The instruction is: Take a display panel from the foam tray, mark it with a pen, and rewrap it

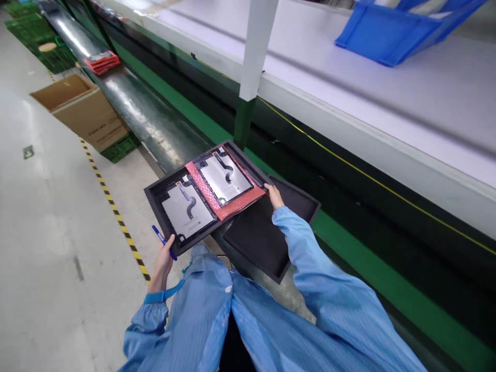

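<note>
A black tray point(157, 190) is held between my two hands, tilted over the conveyor belt. My left hand point(166, 257) grips its near left corner and also has a blue pen point(158, 235) between the fingers. My right hand point(275, 196) is closed on the tray's right edge. Inside lie two flat silver screen panels with dark frames and black ribbon cables: one panel point(178, 212) on the left, another panel point(217, 183) on the right. Pink bubble wrap point(227, 211) lies under the right panel. A second black tray point(259, 232) rests on the belt below, partly covered.
The dark conveyor belt point(143, 116) runs to the far left, carrying red bubble-wrapped pieces point(103, 63). Beside it a cardboard box point(91, 116) stands on a green crate point(120, 147). A white shelf with a blue bin point(387, 33) and a post point(256, 51) are on the right.
</note>
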Available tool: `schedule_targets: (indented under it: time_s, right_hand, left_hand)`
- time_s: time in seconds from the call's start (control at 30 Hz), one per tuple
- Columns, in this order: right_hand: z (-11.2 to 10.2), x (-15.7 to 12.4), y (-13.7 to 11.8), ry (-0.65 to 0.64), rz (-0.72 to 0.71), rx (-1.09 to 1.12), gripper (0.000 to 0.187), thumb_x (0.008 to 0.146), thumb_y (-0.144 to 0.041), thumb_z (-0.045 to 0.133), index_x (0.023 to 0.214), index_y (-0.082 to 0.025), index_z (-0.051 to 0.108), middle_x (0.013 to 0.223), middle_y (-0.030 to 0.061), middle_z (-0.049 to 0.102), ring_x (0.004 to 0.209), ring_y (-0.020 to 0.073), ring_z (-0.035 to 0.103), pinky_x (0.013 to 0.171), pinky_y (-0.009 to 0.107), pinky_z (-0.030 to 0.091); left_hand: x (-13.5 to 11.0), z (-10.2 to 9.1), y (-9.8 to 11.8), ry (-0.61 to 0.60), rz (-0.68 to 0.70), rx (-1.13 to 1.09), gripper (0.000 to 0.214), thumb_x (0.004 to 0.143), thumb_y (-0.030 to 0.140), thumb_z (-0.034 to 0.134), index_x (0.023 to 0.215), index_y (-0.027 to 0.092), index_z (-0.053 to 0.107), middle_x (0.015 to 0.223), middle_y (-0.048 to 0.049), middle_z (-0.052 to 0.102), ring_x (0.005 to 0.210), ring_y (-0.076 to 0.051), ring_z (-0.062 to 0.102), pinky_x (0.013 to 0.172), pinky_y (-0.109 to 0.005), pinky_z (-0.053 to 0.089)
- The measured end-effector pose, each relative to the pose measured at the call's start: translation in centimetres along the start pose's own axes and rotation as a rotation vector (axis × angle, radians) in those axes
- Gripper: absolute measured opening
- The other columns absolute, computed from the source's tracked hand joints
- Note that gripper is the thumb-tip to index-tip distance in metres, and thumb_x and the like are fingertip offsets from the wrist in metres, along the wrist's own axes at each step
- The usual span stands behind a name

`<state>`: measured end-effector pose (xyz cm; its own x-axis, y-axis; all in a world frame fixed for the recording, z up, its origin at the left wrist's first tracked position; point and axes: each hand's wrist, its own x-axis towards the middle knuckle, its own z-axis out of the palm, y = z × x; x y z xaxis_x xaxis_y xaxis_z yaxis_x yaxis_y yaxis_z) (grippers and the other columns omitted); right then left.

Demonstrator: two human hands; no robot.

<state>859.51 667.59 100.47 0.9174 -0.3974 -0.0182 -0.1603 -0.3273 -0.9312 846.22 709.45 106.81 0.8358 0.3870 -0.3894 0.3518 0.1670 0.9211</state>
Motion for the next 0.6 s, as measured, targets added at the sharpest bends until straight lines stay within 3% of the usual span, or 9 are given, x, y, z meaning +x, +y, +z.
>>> schedule_targets:
  time_s: [0.1,0.17,0.23,0.3,0.37,0.5,0.6]
  right_hand:
    - [-1.5,-0.7,-2.0,0.101,-0.053,-0.095,0.045,0.084,-0.043,0.055,0.119,-0.014,0.062,0.127,0.0161,0.062,0.124,0.0296,0.054,0.114,0.05,0.038]
    - [-1.9,-1.0,-4.2,0.129,-0.212,-0.169,0.046,0.086,-0.04,0.054,0.125,-0.014,0.059,0.134,0.0168,0.057,0.129,0.0292,0.05,0.116,0.049,0.036]
    - [-1.2,-0.8,-6.4,0.013,-0.361,-0.227,0.041,0.09,-0.036,0.052,0.124,-0.015,0.059,0.127,0.0152,0.06,0.12,0.0271,0.056,0.108,0.045,0.045]
    - [0.4,-0.2,-8.1,-0.172,-0.402,-0.279,0.039,0.09,-0.035,0.053,0.123,-0.016,0.06,0.12,0.0142,0.062,0.112,0.0268,0.06,0.101,0.043,0.049]
    - [2.4,0.8,-9.0,-0.263,-0.362,-0.355,0.044,0.089,-0.036,0.058,0.127,-0.015,0.06,0.123,0.0158,0.062,0.115,0.0303,0.058,0.105,0.047,0.047]
    - [5.1,2.8,-8.7,-0.268,-0.226,-0.395,0.057,0.082,-0.034,0.067,0.133,-0.01,0.059,0.124,0.0194,0.058,0.116,0.035,0.056,0.108,0.053,0.043]
    - [5.3,3.5,-8.1,-0.271,-0.204,-0.353,0.058,0.076,-0.032,0.073,0.13,-0.014,0.063,0.115,0.0147,0.061,0.108,0.031,0.058,0.106,0.051,0.045]
  left_hand:
    - [0.1,-0.5,1.2,0.05,0.036,0.099,0.034,0.085,0.017,0.064,0.118,0.01,0.064,0.135,-0.019,0.062,0.134,-0.03,0.054,0.117,-0.048,0.041]
    - [0.1,-0.3,3.0,0.148,0.213,0.209,0.044,0.085,0.018,0.066,0.128,0.012,0.062,0.156,-0.0151,0.043,0.149,-0.026,0.034,0.126,-0.042,0.024]
    - [0.3,0.8,5.2,0.206,0.435,0.322,0.049,0.091,0.024,0.058,0.139,0.015,0.055,0.159,-0.0127,0.039,0.141,-0.024,0.046,0.123,-0.04,0.031]
    - [1.1,3.2,7.0,0.121,0.547,0.41,0.044,0.095,0.029,0.046,0.134,0.013,0.058,0.138,-0.0149,0.059,0.11,-0.023,0.067,0.107,-0.042,0.048]
    - [2.4,6.4,8.1,-0.031,0.521,0.469,0.035,0.092,0.027,0.046,0.114,0.012,0.067,0.115,-0.0131,0.07,0.098,-0.024,0.069,0.1,-0.04,0.05]
    - [5.8,11.9,7.8,-0.129,0.436,0.571,0.015,0.08,0.023,0.06,0.088,0.015,0.069,0.083,-0.0102,0.07,0.092,-0.031,0.067,0.094,-0.04,0.048]
    - [7.2,13.6,7.0,-0.138,0.393,0.546,0.017,0.079,0.025,0.061,0.09,0.015,0.068,0.078,-0.0078,0.068,0.079,-0.027,0.064,0.082,-0.036,0.048]
